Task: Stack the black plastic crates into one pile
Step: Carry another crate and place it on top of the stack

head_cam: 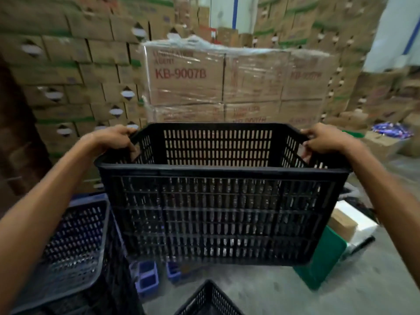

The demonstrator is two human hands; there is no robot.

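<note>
A large black crate is held up in the air, clear of the floor, open side up and roughly level, with the near wall facing the camera. The left hand is clamped on the left end rim and the right hand is clamped on the right end rim, fingers curled over the edge into the handle area; both grips are closed on the crate. A second black crate is seen at the bottom edge, only its corner in view, and a slotted blue-grey crate sits lower left on top of something dark, which cannot be made out clearly. Which of these is the pile is not certain. Risk, as judged: the crate is wide and is held only at the two ends, so a tilt could be caused if one grip slips or is lowered first. A jam is likely if the base is not lined up with the rim of the crate below, since nesting needs all four corners matched. The target is partly hidden under the held crate, so the lowering would be done half blind. Small blue bins and a green board lie on the floor close by and could be knocked. Wrapped boxes stand behind, well apart. Motion blur is present, so fine contact cannot be checked.
</note>
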